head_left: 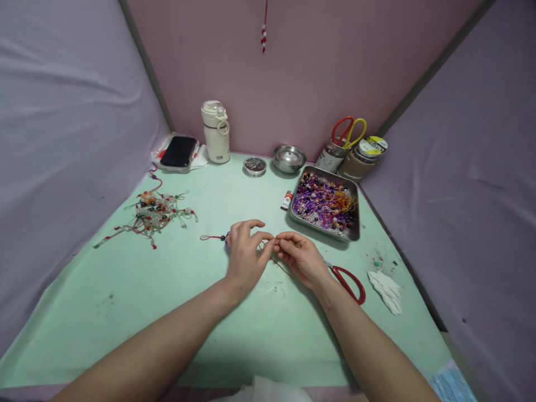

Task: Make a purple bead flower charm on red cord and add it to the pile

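My left hand (248, 248) and my right hand (302, 255) meet at the middle of the table, thumbs and forefingers pinched on a thin red cord (282, 268). One loose end of this cord trails down toward the lower right. From under the left hand a red cord loop (209, 238) sticks out to the left, with a dark bead (223, 238) and a purple bead beside the palm. The rest of that strand is covered by the hand. Red-handled scissors (349, 283) lie just right of my right hand, their blades partly hidden behind it.
A metal tray (354, 231) of mixed beads and orange cord stands at right, a small red-and-white packet (287, 200) beside it. Beaded strands (157, 215) lie piled at left. Behind are a bottle (218, 139), phone (180, 152), metal bowl (288, 161) and jars (359, 163). Crumpled tissue (385, 290) lies right.
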